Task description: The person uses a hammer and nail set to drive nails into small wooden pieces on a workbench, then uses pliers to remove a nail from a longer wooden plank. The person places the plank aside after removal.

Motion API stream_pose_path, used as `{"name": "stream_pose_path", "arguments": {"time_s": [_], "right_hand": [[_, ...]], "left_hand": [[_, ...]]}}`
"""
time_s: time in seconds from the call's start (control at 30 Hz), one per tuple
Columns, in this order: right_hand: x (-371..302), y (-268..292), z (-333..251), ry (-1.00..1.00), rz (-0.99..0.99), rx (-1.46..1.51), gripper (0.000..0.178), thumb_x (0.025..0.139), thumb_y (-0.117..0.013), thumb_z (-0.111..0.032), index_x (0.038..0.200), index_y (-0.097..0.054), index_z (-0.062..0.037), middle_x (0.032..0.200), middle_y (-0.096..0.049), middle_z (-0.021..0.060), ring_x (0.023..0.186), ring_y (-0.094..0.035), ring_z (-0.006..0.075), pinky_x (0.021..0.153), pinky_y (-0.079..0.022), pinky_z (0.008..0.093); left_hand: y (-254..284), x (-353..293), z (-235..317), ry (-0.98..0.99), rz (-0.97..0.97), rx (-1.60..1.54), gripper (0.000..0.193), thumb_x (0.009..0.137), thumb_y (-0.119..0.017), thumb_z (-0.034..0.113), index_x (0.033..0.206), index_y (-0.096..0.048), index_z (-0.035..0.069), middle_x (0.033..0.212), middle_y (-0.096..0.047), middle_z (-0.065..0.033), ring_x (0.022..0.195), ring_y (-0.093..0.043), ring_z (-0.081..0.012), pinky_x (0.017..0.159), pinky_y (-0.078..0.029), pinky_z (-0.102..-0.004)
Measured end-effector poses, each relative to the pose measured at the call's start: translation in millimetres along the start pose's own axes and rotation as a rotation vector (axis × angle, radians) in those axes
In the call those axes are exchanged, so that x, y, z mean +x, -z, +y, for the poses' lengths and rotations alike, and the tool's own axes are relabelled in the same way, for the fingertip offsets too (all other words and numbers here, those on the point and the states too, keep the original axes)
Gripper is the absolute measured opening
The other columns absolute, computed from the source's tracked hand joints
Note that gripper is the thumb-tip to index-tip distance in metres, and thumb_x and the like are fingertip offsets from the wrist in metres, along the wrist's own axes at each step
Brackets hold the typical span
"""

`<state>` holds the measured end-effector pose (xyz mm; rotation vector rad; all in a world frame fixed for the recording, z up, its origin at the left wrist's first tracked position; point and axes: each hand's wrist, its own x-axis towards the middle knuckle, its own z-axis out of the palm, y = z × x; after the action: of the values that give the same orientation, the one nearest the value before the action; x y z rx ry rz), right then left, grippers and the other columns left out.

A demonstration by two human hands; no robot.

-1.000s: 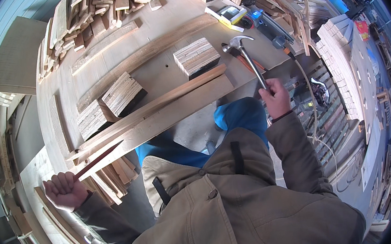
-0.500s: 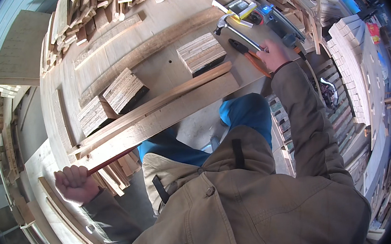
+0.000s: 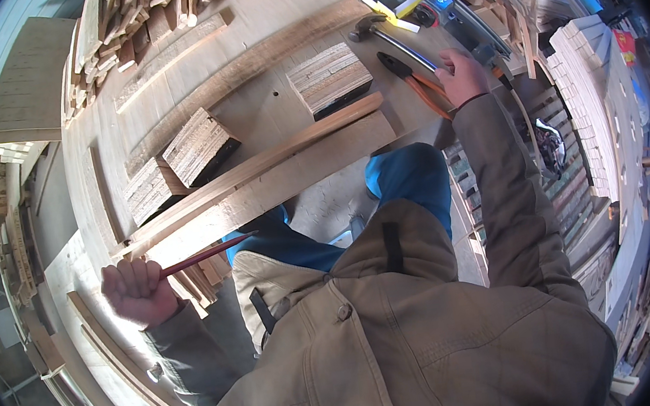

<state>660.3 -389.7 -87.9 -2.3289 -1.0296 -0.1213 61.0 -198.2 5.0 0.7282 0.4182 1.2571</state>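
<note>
My left hand (image 3: 139,292) is closed around a slim red bar (image 3: 201,257), whose tapered tip points right over my blue trouser leg. At the table's right side, my right hand (image 3: 463,77) has thumb and fingers about the grip end of a claw hammer (image 3: 403,43); the grip itself is hidden. The hammer's head rests by a yellow-and-white tool (image 3: 393,12). Pliers with orange handles (image 3: 427,97) lie just below the hammer. Three layered wood blocks, a left one (image 3: 151,192), a middle one (image 3: 198,147) and a right one (image 3: 329,80), sit behind a long wood strip (image 3: 257,172).
A flat plank (image 3: 282,177) runs along the table's near edge. Another long board (image 3: 246,72) lies behind the blocks. Piled wood offcuts (image 3: 159,13) cover the far left. Stacked pale timber (image 3: 587,109) and slatted pallets (image 3: 566,175) stand to the right.
My left hand has moved slightly right, bringing the red bar's tip out from below the plank's edge. My right hand has shifted a little away and right; the hammer's head lies closer to the yellow-and-white tool.
</note>
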Motion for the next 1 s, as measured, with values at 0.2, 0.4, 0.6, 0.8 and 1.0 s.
{"name": "stream_pose_path", "arguments": {"time_s": [0.2,0.4,0.6,0.8,1.0], "right_hand": [[-78.7,21.9,-52.3,-0.016,-0.005,0.371,0.03,0.093,-0.075,-0.006,0.122,-0.07,-0.0003,0.098,-0.075,0.0103,0.089,-0.072,0.0165,0.081,-0.057,0.0315],[-178.4,18.6,-119.5,0.046,-0.399,0.673,0.034,0.092,-0.08,-0.017,0.119,-0.068,0.0005,0.092,-0.072,0.0133,0.081,-0.072,0.0224,0.074,-0.056,0.0338],[-223.5,19.4,-145.8,0.113,-0.723,0.77,0.056,0.091,-0.083,-0.039,0.129,-0.066,-0.0004,0.1,-0.073,0.015,0.089,-0.072,0.0255,0.082,-0.058,0.0361],[-233.1,11.2,-147.4,0.161,-0.84,0.751,0.049,0.092,-0.083,-0.034,0.126,-0.067,-0.0015,0.096,-0.073,0.0149,0.086,-0.072,0.0255,0.079,-0.057,0.0367],[-233.6,9.0,-154.3,0.075,-0.844,0.686,0.017,0.098,-0.073,-0.017,0.102,-0.068,-0.0013,0.08,-0.067,0.0113,0.072,-0.064,0.02,0.067,-0.05,0.034]], "left_hand": [[-27.6,-3.3,-28.9,0.1,0.014,0.004,0.045,0.107,-0.058,0.027,0.069,-0.036,0.017,0.058,-0.027,0.0052,0.049,-0.022,-0.0086,0.046,-0.025,-0.028],[-68.6,-13.2,-74.8,0.251,-0.132,-0.1,0.04,0.102,-0.062,0.029,0.07,-0.041,0.017,0.059,-0.032,0.0051,0.05,-0.027,-0.0093,0.048,-0.027,-0.0287],[-108.5,-27.7,-105.3,0.383,-0.218,-0.117,0.037,0.099,-0.064,0.029,0.071,-0.042,0.017,0.058,-0.032,0.005,0.05,-0.031,-0.0106,0.048,-0.031,-0.0297],[-118.1,-40.1,-113.8,0.487,-0.198,-0.149,0.039,0.096,-0.065,0.029,0.068,-0.042,0.016,0.055,-0.03,0.0028,0.048,-0.03,-0.0129,0.048,-0.031,-0.0313],[-102.5,-32.6,-113.0,0.412,-0.225,-0.147,0.034,0.096,-0.066,0.032,0.072,-0.048,0.014,0.059,-0.038,0.0018,0.053,-0.039,-0.0151,0.056,-0.038,-0.0337]]}}
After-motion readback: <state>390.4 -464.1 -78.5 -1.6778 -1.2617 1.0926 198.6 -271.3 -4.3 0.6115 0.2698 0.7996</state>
